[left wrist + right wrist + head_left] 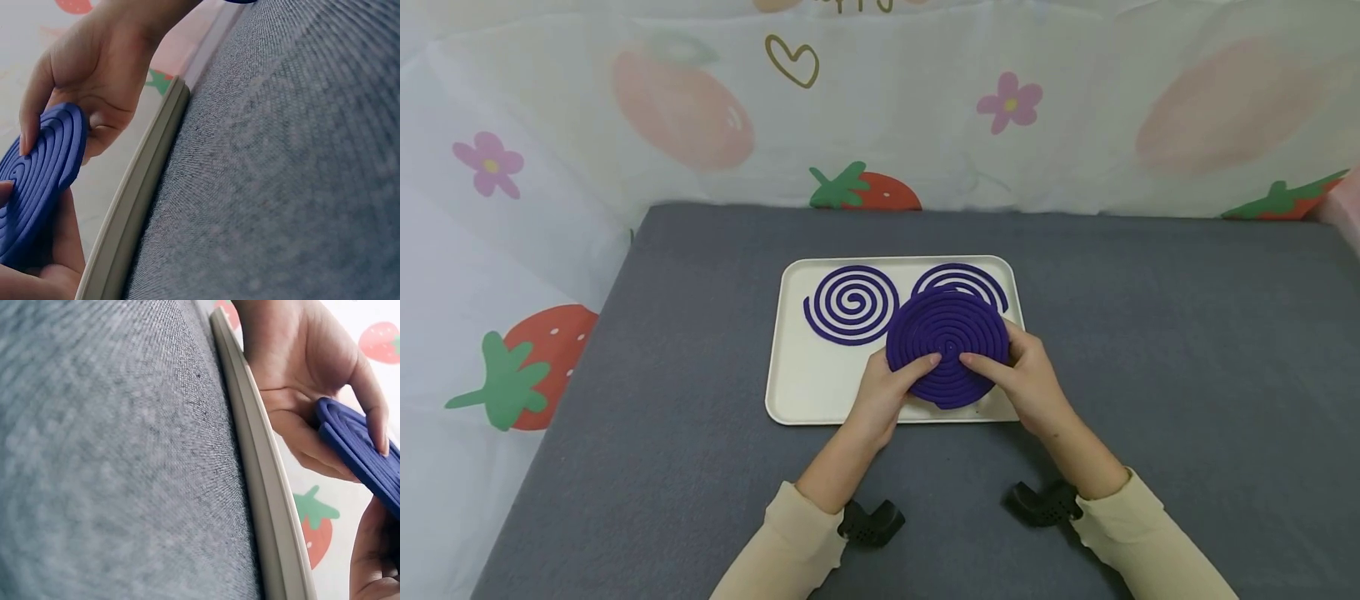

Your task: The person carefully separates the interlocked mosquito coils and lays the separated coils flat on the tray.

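Observation:
Both hands hold up a purple mosquito coil (pixel 951 321), a tightly wound disc whose rings lie close together, above the front right part of a cream tray (pixel 808 392). My left hand (pixel 882 387) grips its left edge, thumb on the upper face. From the right edge my right hand (pixel 1028 375) grips it the same way. Fingers of both hands curl beneath the disc, as the wrist views show. On the tray's back left lies a loose open spiral coil (pixel 853 267). Another open coil (pixel 958 267) lies at the back right, partly hidden behind the held disc.
The tray stands on a grey cloth-covered table (pixel 700 333). A white curtain (pixel 887 100) printed with strawberries and flowers hangs behind and at the left. Black wrist devices (pixel 872 525) sit under both sleeves, close to the table.

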The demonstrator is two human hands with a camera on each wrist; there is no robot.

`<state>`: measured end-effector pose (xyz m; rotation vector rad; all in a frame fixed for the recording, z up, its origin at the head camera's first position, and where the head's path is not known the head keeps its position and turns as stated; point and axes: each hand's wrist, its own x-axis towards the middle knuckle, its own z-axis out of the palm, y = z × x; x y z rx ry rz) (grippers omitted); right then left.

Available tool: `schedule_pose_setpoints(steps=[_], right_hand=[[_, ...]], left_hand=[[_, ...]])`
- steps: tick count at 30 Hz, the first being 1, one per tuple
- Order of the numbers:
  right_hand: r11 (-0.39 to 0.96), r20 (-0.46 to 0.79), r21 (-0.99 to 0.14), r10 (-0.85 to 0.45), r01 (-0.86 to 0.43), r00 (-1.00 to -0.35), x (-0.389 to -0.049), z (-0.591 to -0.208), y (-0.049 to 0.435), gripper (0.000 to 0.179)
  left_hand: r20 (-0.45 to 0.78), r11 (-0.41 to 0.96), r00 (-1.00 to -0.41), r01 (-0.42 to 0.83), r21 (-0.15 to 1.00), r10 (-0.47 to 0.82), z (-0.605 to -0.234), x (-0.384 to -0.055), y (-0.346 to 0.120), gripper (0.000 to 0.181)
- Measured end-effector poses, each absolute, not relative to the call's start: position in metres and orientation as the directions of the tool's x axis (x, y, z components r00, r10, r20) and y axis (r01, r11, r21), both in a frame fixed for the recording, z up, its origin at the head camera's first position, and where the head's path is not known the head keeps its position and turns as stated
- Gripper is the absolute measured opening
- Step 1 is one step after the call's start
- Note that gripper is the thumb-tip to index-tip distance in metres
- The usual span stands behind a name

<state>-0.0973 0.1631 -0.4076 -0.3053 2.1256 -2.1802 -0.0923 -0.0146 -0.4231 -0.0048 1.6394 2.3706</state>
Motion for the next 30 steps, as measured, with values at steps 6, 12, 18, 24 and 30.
schedule_pose_setpoints(steps=[6,12,18,24,30], right_hand=[[-0.036,0.092,-0.996,-0.203,-0.086,-0.975,-0.0981,-0.4069,0.1627,0.048],[-0.027,0.136,-0.991,-0.225,-0.133,-0.965,-0.0974,-0.407,0.1624,0.047],[-0.043,0.161,-0.987,-0.222,-0.155,-0.962,-0.0977,-0.4083,0.1622,0.045],[-0.022,0.143,-0.99,-0.214,-0.142,-0.966,-0.0972,-0.4082,0.1628,0.046],[0.005,0.016,-1.0,-0.231,-0.018,-0.973,-0.098,-0.4076,0.1639,0.043]], left_hand=[[-0.134,-0.342,-0.969,-0.2,0.918,0.206,-0.4218,-0.0923,-0.0149,0.046],[-0.137,-0.348,-0.972,-0.197,0.917,0.19,-0.4215,-0.0926,-0.0145,0.043],[-0.148,-0.322,-0.975,-0.195,0.926,0.166,-0.4227,-0.0936,-0.0144,0.042],[-0.15,-0.267,-0.978,-0.184,0.946,0.143,-0.4233,-0.0935,-0.0143,0.04],[-0.153,-0.233,-0.977,-0.185,0.955,0.149,-0.4254,-0.0936,-0.0137,0.04]])
